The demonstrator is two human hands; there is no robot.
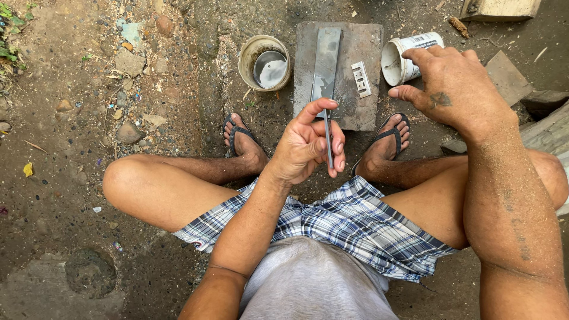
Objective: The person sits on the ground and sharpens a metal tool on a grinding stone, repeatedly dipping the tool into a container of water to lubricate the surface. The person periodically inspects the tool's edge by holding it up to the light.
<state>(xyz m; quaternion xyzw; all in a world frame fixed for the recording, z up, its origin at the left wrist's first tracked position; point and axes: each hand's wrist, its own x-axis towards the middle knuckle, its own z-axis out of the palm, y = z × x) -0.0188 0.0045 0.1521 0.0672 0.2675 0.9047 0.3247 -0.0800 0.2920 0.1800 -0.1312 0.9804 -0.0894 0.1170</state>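
Two hands work apart: left hand [308, 145] pinches a thin blade [327, 139] edge-up, held firm. Right hand [453, 86] hovers empty, fingers spread, near the white can [406, 59]; best keep fingertips off the edge.

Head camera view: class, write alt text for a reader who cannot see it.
A squatting person's left hand holds a thin flat metal blade upright, while the open right hand hovers by a tipped white plastic can. On the dirt ahead lie a grey sharpening stone slab and a round water-filled tub.
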